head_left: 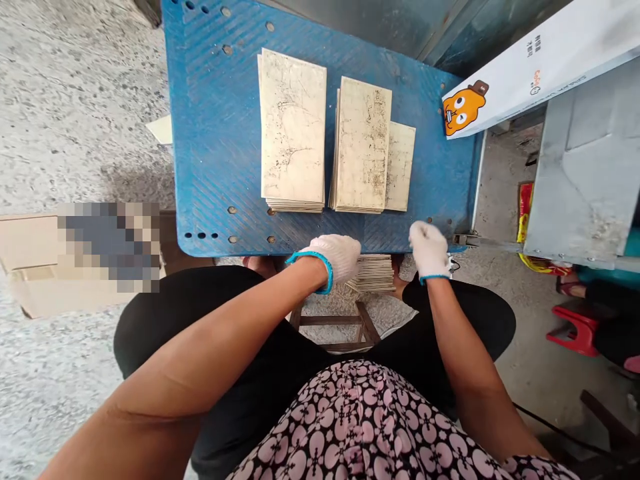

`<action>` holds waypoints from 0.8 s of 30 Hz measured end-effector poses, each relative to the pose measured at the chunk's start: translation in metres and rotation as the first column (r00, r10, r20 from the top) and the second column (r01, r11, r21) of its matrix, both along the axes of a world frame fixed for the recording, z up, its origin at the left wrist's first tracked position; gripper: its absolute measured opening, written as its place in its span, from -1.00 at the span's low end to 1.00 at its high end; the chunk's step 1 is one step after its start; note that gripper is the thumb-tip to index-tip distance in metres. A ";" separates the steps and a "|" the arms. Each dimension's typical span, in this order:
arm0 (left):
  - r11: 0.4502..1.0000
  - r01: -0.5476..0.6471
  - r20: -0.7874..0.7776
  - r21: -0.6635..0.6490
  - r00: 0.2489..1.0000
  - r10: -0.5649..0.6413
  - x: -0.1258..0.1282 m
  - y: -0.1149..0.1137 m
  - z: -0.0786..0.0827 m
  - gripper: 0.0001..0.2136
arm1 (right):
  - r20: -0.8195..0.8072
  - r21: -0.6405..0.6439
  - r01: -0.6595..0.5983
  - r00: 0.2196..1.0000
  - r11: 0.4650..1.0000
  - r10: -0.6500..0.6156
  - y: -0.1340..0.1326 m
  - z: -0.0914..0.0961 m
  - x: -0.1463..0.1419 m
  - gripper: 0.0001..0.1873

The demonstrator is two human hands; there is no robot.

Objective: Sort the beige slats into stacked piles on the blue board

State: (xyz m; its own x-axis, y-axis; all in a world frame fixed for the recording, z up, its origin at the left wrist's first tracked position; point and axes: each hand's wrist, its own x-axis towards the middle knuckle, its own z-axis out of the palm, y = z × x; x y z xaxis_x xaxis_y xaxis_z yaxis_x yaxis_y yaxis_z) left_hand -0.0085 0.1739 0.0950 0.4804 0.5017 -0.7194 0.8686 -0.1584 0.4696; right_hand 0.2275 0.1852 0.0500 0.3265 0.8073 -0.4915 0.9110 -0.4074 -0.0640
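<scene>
My left hand [340, 259], in a white knitted glove with a blue cuff, is closed at the table's front edge. Its fingers curl away from view, and anything inside them is hidden. To its right, my right hand [430, 252] wears a matching glove and is also curled shut; I cannot make out anything in it. Between and below both hands, a stack of thin pale boards [374, 275] shows under the table edge. Farther back lie a left stack of stained cream boards [293, 127], a right stack [364, 143], and a lower board [401, 167] partly beneath it.
The blue plastic table [215, 133] has holes along its edges. A white bag with an orange cartoon [520, 73] leans over its right end. A metal cabinet [585, 153] and red stool [575, 330] stand right. An open cardboard box [35, 243] is at left, a wooden stool [330, 321] below.
</scene>
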 end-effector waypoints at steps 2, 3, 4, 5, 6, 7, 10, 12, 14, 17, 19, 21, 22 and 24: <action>1.000 0.013 -0.001 0.017 1.000 -0.013 0.000 -0.002 0.003 -0.60 | 0.010 -0.203 -0.086 0.996 0.975 0.090 -0.035 0.007 0.004 -0.58; 1.000 0.018 0.002 0.025 1.000 -0.018 0.000 -0.003 0.005 -0.61 | 0.037 -0.312 -0.105 0.992 0.944 0.123 -0.050 0.008 0.006 -0.62; 0.999 0.022 0.008 0.033 1.000 -0.023 0.000 -0.004 0.007 -0.61 | 0.053 -0.411 -0.120 0.987 0.904 0.155 -0.063 0.007 0.008 -0.64; 0.999 0.024 0.013 0.037 1.000 -0.025 -0.001 -0.005 0.009 -0.61 | 0.059 -0.492 -0.130 0.982 0.861 0.182 -0.074 0.005 0.011 -0.65; 0.999 0.023 0.016 0.040 1.000 -0.024 -0.001 -0.006 0.010 -0.61 | 0.052 -0.543 -0.146 0.977 0.827 0.207 -0.082 0.001 0.013 -0.60; 0.999 0.021 0.016 0.045 1.000 -0.021 -0.002 -0.007 0.011 -0.61 | 0.031 -0.570 -0.171 0.973 0.803 0.229 -0.088 -0.003 0.016 -0.50; 0.998 0.017 0.006 0.062 1.000 -0.018 -0.004 -0.009 0.014 -0.61 | -0.028 -0.564 -0.216 0.970 0.797 0.243 -0.094 -0.016 0.020 -0.30; 0.997 0.025 0.008 0.079 1.000 -0.026 -0.005 -0.009 0.015 -0.60 | -0.013 -0.550 -0.182 0.978 0.815 0.209 -0.095 -0.022 0.022 -0.31; 0.996 0.031 0.011 0.086 0.999 -0.032 -0.007 -0.009 0.015 -0.60 | 0.012 -0.553 -0.130 0.986 0.823 0.163 -0.095 -0.025 0.023 -0.34; 0.996 0.027 0.012 0.087 1.000 -0.028 -0.007 -0.009 0.015 -0.59 | 0.011 -0.569 -0.083 0.994 0.818 0.109 -0.096 -0.030 0.025 -0.37; 0.996 0.034 0.009 0.087 0.999 -0.035 -0.007 -0.009 0.015 -0.59 | 0.009 -0.577 -0.065 0.996 0.814 0.087 -0.096 -0.032 0.026 -0.36; 0.995 0.049 0.008 0.085 0.999 -0.050 -0.007 -0.009 0.015 -0.59 | 0.006 -0.585 -0.067 0.996 0.808 0.087 -0.096 -0.035 0.026 -0.34; 0.995 0.054 0.010 0.083 0.998 -0.055 -0.007 -0.009 0.015 -0.59 | 0.003 -0.585 -0.079 0.995 0.807 0.100 -0.095 -0.036 0.026 -0.34; 0.995 0.056 0.014 0.077 0.998 -0.058 -0.006 -0.009 0.015 -0.59 | -0.007 -0.582 -0.121 0.990 0.804 0.144 -0.095 -0.036 0.025 -0.37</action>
State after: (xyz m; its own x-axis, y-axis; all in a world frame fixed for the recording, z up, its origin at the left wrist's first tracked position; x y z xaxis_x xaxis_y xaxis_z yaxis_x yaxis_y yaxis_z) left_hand -0.0148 0.1650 0.1096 0.5212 0.5267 -0.6715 0.8494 -0.2437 0.4681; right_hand 0.2521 0.0906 0.0142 0.2640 0.4125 -0.8719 0.9557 -0.2337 0.1788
